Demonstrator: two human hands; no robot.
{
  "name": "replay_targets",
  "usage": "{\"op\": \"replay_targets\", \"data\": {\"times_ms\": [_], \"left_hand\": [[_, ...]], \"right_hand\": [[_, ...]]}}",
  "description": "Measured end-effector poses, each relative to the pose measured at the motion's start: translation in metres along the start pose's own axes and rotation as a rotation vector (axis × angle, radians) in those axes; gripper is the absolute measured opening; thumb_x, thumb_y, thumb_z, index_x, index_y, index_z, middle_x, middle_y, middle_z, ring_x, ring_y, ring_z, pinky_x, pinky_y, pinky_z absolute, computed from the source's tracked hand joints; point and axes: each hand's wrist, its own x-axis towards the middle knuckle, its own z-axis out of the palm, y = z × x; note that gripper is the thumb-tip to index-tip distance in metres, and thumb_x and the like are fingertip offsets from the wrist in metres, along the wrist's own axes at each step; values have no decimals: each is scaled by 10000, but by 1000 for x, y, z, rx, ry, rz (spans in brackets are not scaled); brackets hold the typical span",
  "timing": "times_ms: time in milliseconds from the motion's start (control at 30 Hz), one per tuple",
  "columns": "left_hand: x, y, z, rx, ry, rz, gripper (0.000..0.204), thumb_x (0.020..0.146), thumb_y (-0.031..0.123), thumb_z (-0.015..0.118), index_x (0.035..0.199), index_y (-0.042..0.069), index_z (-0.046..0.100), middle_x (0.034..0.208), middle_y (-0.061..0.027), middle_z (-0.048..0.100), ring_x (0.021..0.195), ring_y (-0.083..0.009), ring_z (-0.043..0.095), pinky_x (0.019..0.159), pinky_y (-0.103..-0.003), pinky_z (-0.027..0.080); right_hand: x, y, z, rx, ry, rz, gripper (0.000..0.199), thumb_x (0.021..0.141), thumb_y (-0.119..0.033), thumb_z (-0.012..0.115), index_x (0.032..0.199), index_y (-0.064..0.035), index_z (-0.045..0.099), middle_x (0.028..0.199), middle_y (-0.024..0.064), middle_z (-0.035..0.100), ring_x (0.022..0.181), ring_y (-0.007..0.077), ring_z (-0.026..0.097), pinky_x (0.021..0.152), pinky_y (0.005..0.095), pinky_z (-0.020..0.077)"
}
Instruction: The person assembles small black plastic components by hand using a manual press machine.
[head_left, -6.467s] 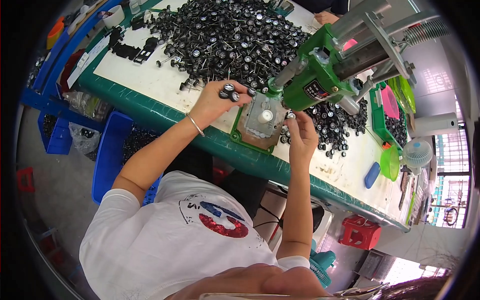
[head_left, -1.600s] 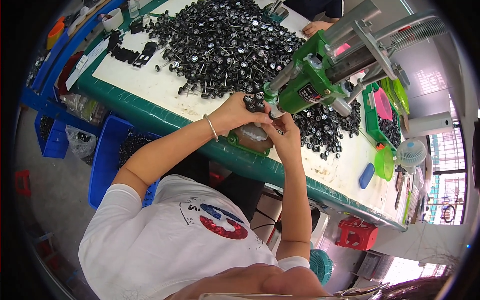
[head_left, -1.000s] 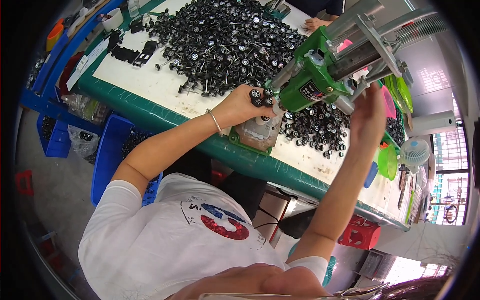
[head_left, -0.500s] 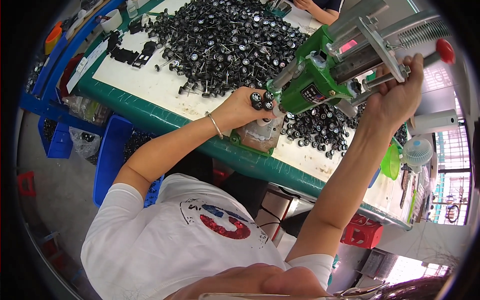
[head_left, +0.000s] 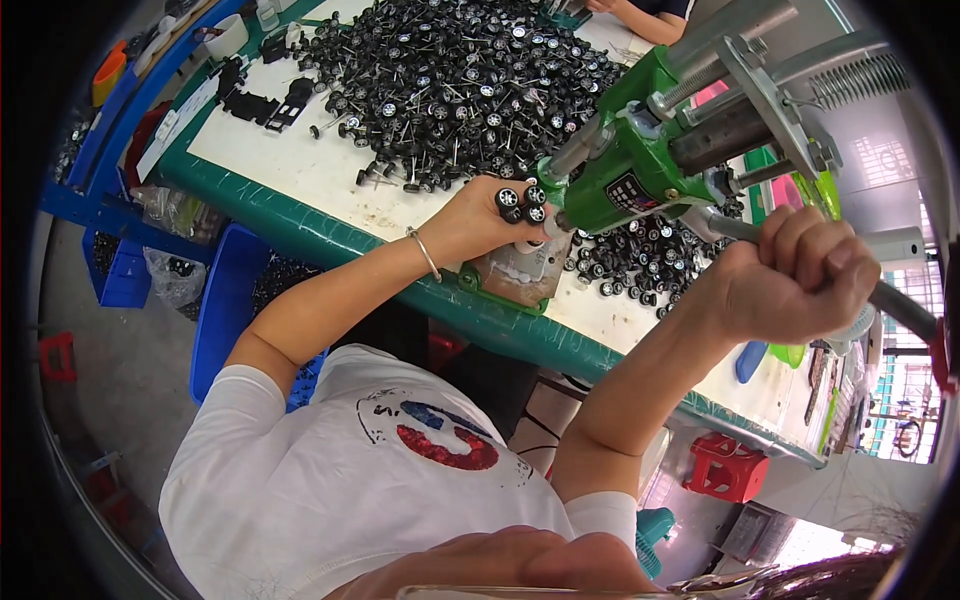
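Small black toy wheels are sitting in the left hand, about 4 of them clustered at the fingertips, pinched between thumb and fingers just beside the foot of the green press. The left hand is resting at the near left side of the press, over the metal base plate that is lying under the press head. A thin bracelet is circling the left wrist.

The right hand is wrapped in a tight fist around the grey lever, which is running out from the right side of the press. All fingers are curled fully around the bar, with the knuckles facing up.

A big heap of wheels and axles is spreading across the white table top to the left of and beyond the press. A smaller heap of wheels is lying just right of the base plate, under the press body. The table's green edge is running in front of the press, and a blue bin is standing below it, to the left. A red stool is standing on the floor below the press, to the right. Another person's arm is showing past the press at the far side of the table.
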Motion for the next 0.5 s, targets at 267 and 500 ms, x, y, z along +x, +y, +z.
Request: {"op": "replay_targets", "data": {"times_ms": [267,500], "left_hand": [[-1,-11,3,-78,26,-11,214,762,63,732,965,24,682,785,0,671,706,-24,571,668,-213,486],[0,-13,0,-311,75,-249,192,787,133,717,933,39,636,802,-39,665,659,-55,556,544,-208,406]], "right_hand": [[-2,2,2,-28,41,21,276,863,-209,473,634,-113,353,512,-34,229,410,60,173,370,222,126],[44,46,-5,-80,30,500,194,882,-193,580,824,-8,564,618,11,472,427,52,357,356,200,229]]}}
